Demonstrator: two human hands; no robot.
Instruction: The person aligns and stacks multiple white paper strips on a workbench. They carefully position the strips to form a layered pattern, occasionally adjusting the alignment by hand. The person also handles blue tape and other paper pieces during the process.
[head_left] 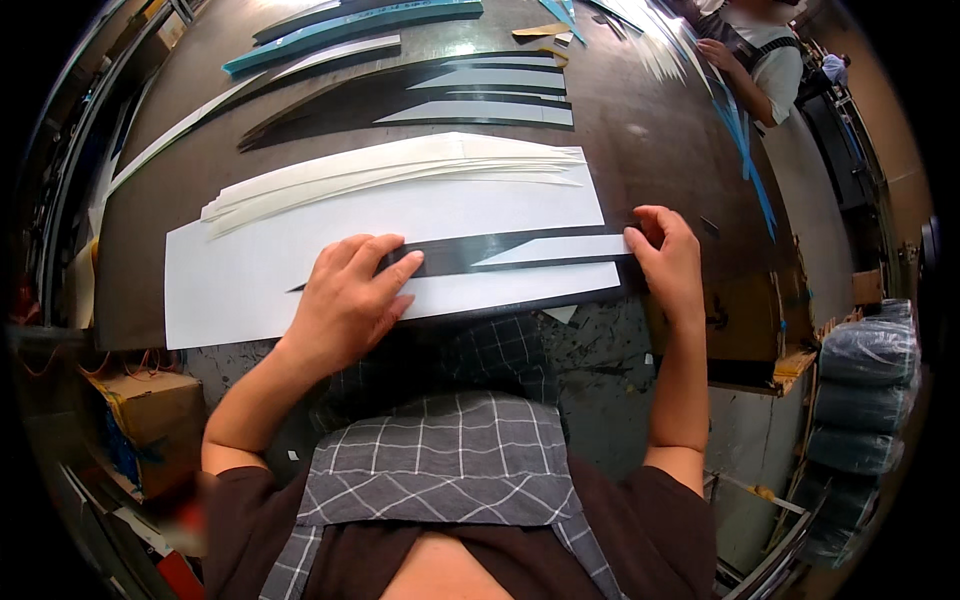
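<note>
A long black strip (450,256) with a pointed left end lies across a large white sheet (240,285) in front of me. On its right part sits a narrower white strip (565,248), cut to a slanted point. My left hand (350,290) rests over the black strip's left part, fingers and thumb spread against it. At the right end, my right hand (668,255) pinches the strips between thumb and bent fingers. Whether it grips both layers there is hard to see. A fanned stack of cream strips (400,180) covers the sheet's far part.
Beyond the sheet, black strips with white pieces (480,110) lie on the dark table (670,170). Farther off is a blue bundle (350,35). Another person (760,70) stands at the far right. Cardboard boxes (150,420) and wrapped rolls (865,400) flank the table's near side.
</note>
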